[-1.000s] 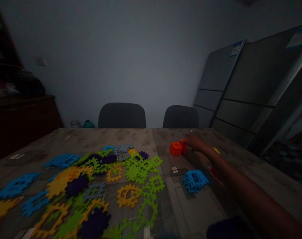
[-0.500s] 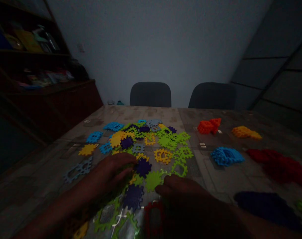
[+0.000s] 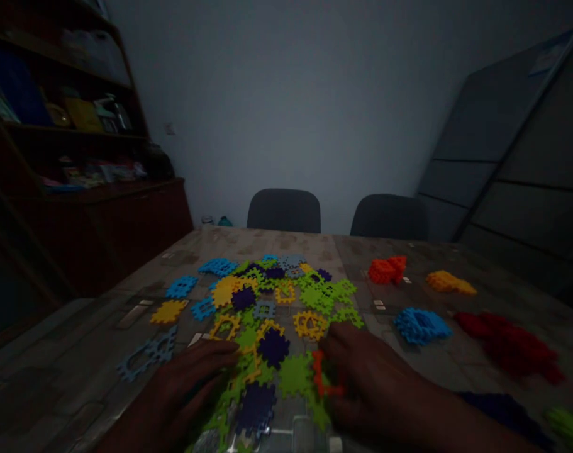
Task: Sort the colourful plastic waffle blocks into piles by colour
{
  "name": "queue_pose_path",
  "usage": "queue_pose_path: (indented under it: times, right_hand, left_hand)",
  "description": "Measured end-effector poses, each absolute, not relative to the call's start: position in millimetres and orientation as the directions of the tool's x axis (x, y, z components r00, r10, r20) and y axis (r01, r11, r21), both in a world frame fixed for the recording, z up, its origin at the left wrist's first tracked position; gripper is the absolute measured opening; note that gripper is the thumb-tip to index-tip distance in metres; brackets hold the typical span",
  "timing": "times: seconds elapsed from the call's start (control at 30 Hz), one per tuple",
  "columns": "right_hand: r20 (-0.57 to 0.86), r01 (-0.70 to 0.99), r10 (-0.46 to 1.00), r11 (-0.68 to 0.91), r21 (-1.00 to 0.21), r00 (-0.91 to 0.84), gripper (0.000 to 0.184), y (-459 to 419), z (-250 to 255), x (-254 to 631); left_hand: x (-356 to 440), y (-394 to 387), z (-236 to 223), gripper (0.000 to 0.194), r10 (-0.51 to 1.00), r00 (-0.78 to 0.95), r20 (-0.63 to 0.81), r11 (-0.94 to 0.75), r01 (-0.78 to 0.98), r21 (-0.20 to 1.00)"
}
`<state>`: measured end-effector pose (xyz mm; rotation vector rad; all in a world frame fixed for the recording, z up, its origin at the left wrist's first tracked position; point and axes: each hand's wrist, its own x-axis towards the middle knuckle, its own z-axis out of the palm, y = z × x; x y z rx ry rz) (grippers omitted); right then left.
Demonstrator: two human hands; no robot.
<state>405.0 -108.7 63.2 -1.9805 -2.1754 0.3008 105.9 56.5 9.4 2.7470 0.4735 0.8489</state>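
My right hand is closed on an orange-red puzzle tile, an open frame with toothed edges, just above the near right part of the pile. My left hand is at the pile's near left side, fingers stretched out and thumb apart. No tile can be made out in it. Between the hands lie a lime green tile, a dark purple tile and another purple tile nearer me. Yellow frame tiles and grey ones are mixed in farther back.
Sorted heaps stand on the right: orange, yellow, blue, red, dark blue and green. On the left lie blue tiles and joined grey frames. Two chairs stand behind the table.
My right hand has taken up the orange-red tile, which lay near the front edge. My left hand has drawn back left, off the purple tile. The view has tilted upward.
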Motion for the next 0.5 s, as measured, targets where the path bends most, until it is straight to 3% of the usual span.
queue_pose_path:
  times: [0.13, 0.33, 0.5]
  right_hand:
    - [0.025, 0.987, 0.997, -0.071, -0.146, 0.075, 0.036, -98, 84, 481]
    - [-0.116, 0.945, 0.940, -0.326, -0.014, 0.322, 0.025, -74, 81, 580]
    - [-0.233, 0.904, 0.876, -0.425, 0.043, 0.423, 0.024, -58, 61, 608]
  left_hand:
    - [106, 59, -3, 0.027, 0.398, 0.728, 0.558, -0.914, 0.262, 0.311]
    - [98, 75, -16, 0.027, 0.404, 0.729, 0.552, -0.913, 0.287, 0.289]
    - [96, 81, 3, 0.030, 0.514, 0.680, 0.523, -0.856, 0.366, 0.365]
